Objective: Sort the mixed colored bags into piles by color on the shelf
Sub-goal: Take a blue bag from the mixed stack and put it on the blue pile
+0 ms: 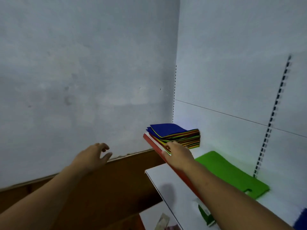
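Observation:
A stack of mixed colored bags (181,138) sits at the far left corner of the white shelf (214,146), with a blue bag (167,130) on top. My right hand (178,155) reaches to the front bottom edge of the stack, its fingertips at the lower bags; whether it pinches one is hidden. A green bag (232,173) lies flat alone on the shelf to the right. A blue patch (301,218) shows at the right edge. My left hand (93,156) hovers in the air left of the shelf, fingers loosely curled, holding nothing.
The shelf has a red front edge (152,143). A lower white shelf (171,188) juts out below with a green and white item (206,213) on it. A grey wall stands to the left, with brown boards (116,180) beneath it.

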### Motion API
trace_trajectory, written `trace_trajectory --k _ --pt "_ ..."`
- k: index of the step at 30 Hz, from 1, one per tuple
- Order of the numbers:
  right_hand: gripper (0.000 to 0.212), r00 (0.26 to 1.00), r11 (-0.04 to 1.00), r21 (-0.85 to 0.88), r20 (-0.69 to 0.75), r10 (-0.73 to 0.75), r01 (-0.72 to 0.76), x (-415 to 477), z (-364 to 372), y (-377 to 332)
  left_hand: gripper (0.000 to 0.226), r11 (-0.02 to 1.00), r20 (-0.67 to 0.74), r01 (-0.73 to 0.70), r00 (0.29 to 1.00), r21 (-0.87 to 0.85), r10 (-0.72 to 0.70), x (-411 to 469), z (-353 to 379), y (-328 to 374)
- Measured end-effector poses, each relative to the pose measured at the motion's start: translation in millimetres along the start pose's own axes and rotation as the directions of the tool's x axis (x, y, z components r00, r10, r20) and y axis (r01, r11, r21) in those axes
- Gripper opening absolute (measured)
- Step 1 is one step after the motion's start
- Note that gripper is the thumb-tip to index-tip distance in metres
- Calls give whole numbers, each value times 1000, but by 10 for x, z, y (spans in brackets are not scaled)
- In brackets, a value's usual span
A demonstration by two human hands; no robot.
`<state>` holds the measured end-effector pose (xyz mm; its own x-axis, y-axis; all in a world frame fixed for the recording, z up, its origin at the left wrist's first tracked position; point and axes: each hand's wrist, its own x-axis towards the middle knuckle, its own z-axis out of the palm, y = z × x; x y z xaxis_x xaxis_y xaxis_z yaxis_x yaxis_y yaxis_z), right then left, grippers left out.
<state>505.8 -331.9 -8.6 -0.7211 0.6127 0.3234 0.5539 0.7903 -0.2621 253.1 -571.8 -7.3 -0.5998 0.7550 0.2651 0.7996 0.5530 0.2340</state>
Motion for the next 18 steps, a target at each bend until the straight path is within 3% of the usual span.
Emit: trace_trajectory --k 8,18 --pt "41 996 996 23 36 -85 85 1721 470 54 43 996 -47 90 995 -28 -91 1302 169 -378" --pt "41 1000 1000 5 15 27 -27 3169 990 460 40 990 -53 -65 997 -127 59 3243 832 -637"
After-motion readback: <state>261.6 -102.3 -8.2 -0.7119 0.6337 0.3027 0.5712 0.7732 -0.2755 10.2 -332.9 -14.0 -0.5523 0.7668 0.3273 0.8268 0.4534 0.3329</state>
